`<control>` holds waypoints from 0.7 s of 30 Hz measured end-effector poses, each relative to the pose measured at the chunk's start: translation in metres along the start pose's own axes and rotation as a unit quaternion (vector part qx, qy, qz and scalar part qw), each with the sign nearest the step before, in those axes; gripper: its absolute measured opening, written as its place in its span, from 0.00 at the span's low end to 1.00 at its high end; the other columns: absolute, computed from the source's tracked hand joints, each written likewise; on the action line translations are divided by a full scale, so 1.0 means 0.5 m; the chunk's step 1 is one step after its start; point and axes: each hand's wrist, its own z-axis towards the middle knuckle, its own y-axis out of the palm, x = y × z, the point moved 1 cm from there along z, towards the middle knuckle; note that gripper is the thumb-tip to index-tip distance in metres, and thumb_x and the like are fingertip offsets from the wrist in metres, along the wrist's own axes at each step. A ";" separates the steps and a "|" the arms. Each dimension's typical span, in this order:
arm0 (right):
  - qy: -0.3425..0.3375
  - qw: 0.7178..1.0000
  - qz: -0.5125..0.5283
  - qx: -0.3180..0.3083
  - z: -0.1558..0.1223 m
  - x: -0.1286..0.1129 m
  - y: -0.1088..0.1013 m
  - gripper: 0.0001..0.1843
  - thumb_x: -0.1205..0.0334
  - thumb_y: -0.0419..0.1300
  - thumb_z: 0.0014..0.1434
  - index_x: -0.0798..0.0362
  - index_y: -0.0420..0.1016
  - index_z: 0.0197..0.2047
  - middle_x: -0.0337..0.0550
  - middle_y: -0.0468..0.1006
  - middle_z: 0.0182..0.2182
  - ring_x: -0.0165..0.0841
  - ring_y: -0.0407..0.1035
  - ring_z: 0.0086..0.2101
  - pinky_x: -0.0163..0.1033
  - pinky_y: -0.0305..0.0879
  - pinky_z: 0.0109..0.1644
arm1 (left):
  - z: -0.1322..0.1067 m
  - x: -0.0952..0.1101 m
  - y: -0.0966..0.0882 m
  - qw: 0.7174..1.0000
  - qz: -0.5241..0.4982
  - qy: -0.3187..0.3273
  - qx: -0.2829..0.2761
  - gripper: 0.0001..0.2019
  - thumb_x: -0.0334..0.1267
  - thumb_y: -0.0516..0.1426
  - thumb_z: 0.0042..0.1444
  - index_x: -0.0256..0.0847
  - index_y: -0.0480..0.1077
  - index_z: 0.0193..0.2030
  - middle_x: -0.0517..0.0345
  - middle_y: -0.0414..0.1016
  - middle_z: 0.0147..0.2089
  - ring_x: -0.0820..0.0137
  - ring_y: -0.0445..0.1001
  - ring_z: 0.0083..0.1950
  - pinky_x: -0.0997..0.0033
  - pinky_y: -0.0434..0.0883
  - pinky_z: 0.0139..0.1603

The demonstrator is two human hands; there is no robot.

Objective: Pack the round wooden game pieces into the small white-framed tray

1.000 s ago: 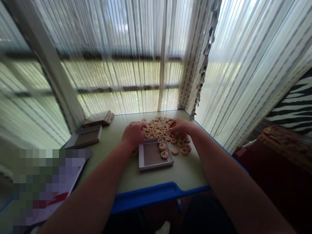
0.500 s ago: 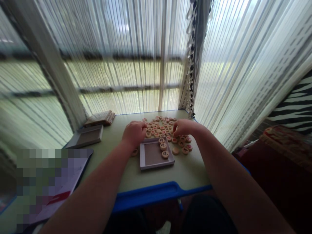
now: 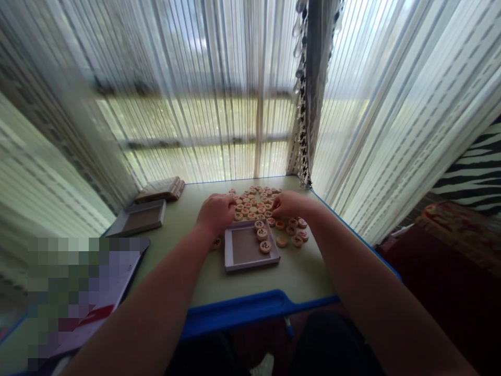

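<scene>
Round wooden Chinese chess pieces (image 3: 252, 209) with red or black characters lie spread over the table between my hands. At the left edge of the spread is my left hand (image 3: 217, 213), fingers curled in; whatever they hold is hidden. My right hand (image 3: 291, 204) reaches down among the pieces on the right, its fingertips pressed together; I cannot make out a piece in them. Nearer to me sits a shallow open box (image 3: 245, 248), and inside it along the right side are three pieces, one of them a black-lettered piece (image 3: 265, 246).
Several loose pieces (image 3: 297, 241) lie right of the box. Further left are a second shallow box part (image 3: 136, 218), a stack of books (image 3: 162, 189) and a tablet-like slab (image 3: 125, 269), partly blurred out. The table has a raised blue edge (image 3: 238, 312). Curtains (image 3: 195, 130) hang behind.
My right hand has shifted a little to the left over the pieces. My left hand stays in place, and the three pieces in the box have not moved.
</scene>
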 end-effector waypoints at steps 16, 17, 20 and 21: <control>-0.014 0.997 -0.064 0.047 -0.007 -0.017 -0.004 0.15 0.70 0.57 0.42 0.54 0.76 0.36 0.43 0.77 0.34 0.32 0.69 0.33 0.30 0.60 0.33 | 0.002 0.001 -0.007 1.000 -0.017 -0.015 -0.019 0.17 0.27 0.47 0.43 0.39 0.74 0.35 0.53 0.75 0.38 0.67 0.70 0.43 0.69 0.65 0.49; -0.019 0.996 -0.071 0.044 -0.010 -0.021 -0.005 0.15 0.72 0.57 0.42 0.54 0.76 0.36 0.43 0.77 0.34 0.32 0.69 0.33 0.30 0.60 0.33 | 0.002 0.000 -0.006 1.000 -0.020 -0.013 -0.020 0.17 0.27 0.47 0.43 0.39 0.74 0.35 0.53 0.75 0.38 0.67 0.70 0.43 0.69 0.64 0.50; -0.026 0.996 -0.088 0.017 -0.017 -0.032 -0.004 0.15 0.72 0.55 0.43 0.54 0.76 0.36 0.44 0.77 0.33 0.33 0.69 0.33 0.30 0.60 0.32 | 0.002 0.000 -0.005 0.999 -0.024 -0.008 -0.028 0.18 0.25 0.47 0.42 0.38 0.74 0.35 0.52 0.75 0.38 0.67 0.70 0.43 0.69 0.64 0.50; -0.028 0.995 -0.093 0.010 -0.019 -0.036 -0.003 0.15 0.72 0.55 0.43 0.54 0.76 0.36 0.44 0.77 0.34 0.33 0.69 0.33 0.31 0.60 0.32 | 0.002 0.000 -0.006 0.999 -0.024 -0.008 -0.031 0.18 0.25 0.47 0.41 0.38 0.74 0.35 0.52 0.75 0.38 0.67 0.70 0.43 0.69 0.65 0.50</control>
